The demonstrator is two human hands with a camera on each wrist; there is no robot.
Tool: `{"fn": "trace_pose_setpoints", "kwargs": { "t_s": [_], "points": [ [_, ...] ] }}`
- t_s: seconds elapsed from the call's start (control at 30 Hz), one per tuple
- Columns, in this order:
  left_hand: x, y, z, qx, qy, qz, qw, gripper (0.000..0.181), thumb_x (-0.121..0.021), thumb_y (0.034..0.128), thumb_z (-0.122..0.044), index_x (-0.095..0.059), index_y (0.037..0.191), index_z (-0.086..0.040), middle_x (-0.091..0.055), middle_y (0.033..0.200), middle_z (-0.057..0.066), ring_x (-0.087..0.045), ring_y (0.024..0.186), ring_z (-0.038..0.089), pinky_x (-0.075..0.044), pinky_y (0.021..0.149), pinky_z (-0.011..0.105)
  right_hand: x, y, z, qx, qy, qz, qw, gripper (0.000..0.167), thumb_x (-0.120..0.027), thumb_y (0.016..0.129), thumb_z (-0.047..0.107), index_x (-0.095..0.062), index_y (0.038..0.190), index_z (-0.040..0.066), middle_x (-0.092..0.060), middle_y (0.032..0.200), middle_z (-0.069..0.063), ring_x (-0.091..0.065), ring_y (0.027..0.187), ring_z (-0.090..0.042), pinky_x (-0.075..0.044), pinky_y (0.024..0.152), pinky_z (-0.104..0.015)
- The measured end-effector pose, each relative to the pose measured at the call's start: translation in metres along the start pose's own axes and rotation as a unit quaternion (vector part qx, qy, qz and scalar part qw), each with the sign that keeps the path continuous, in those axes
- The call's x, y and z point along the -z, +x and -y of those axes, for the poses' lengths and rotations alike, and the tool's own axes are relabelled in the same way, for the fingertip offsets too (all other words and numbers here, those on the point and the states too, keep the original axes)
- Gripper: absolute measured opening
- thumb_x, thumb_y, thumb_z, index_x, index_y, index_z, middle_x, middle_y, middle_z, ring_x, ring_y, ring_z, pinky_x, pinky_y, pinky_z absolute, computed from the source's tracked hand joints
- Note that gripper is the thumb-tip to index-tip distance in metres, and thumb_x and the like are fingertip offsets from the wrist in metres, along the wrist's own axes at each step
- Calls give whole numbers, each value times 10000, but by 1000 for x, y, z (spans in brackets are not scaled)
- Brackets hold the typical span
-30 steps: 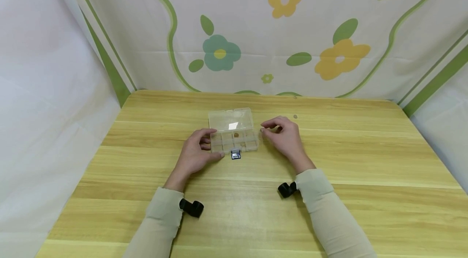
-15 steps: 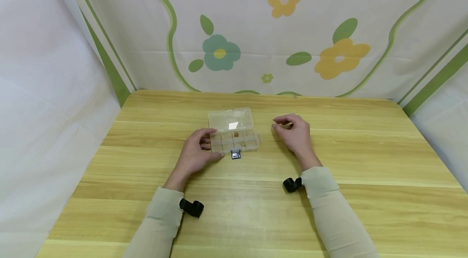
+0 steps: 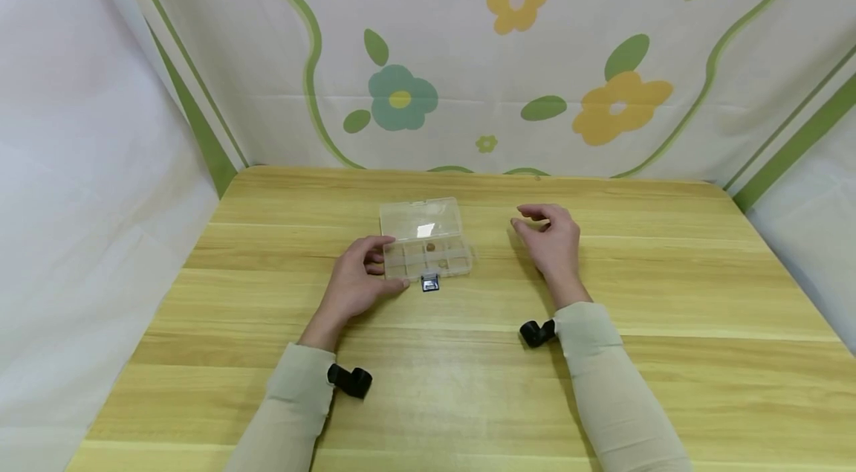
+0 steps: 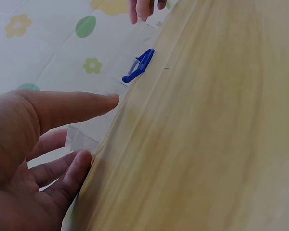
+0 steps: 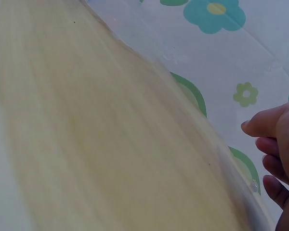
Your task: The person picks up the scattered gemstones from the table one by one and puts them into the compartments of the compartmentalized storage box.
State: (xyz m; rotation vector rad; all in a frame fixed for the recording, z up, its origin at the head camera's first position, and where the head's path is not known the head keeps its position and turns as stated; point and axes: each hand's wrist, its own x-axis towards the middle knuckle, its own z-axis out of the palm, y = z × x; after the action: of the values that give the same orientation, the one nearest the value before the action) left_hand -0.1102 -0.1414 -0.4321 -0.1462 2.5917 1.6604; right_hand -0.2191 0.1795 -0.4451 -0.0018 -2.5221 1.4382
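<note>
A clear plastic compartment box [image 3: 404,256] lies on the wooden table with its lid [image 3: 417,219] raised at the back. A blue latch [image 3: 430,283] hangs at its front edge. One small brown piece [image 3: 431,247] sits in a back compartment and a paler piece [image 3: 443,264] in a front one. My left hand [image 3: 357,279] holds the box's left end, thumb along the front and fingers at the side. To the right of the box, my right hand [image 3: 551,238] hovers with thumb and forefinger apart and other fingers loosely curled; nothing shows between them.
The wooden table [image 3: 428,383] extends around the box to all sides. Behind it hangs a white flowered cloth [image 3: 461,48]. In the right wrist view, a tiny clear bead-like thing [image 5: 255,185] shows beside my right fingers.
My right hand has moved away from the box to the right and its thumb and forefinger have parted. A small grey disc seen earlier is now hidden by that hand. The left hand stays put.
</note>
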Motion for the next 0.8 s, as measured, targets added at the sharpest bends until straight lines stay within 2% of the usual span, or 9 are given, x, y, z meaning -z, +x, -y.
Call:
{"fn": "trace_pose_setpoints", "kwargs": {
  "t_s": [0.17,0.53,0.8],
  "points": [
    [-3,2,1,-31,-6,9,10000,747,-945,799,-91,-627,1475,-126,-639,1337,158,-650,1145,324,-570,1034,475,2,4,-3,-12,11,-170,9999,271,-820,957,178,-802,1203,65,-718,1213,-133,-623,1157,-300,-492,887,-309],
    [-5,2,2,-55,10,19,10000,749,-943,802,-83,-624,1478,-125,-635,1330,156,-650,1141,320,-577,1026,473,17,17,-10,-426,-247,-247,9985,291,-799,971,199,-789,1229,65,-719,1261,-138,-598,1223,-334,-510,947,-397],
    [-6,1,2,-56,-23,13,10000,746,-946,802,-86,-627,1476,-127,-636,1325,155,-647,1135,319,-575,1022,471,27,27,-11,-598,-430,-119,9972,314,-799,957,172,-781,1243,43,-733,1288,-169,-613,1240,-368,-493,1111,-497]
  ]
}}
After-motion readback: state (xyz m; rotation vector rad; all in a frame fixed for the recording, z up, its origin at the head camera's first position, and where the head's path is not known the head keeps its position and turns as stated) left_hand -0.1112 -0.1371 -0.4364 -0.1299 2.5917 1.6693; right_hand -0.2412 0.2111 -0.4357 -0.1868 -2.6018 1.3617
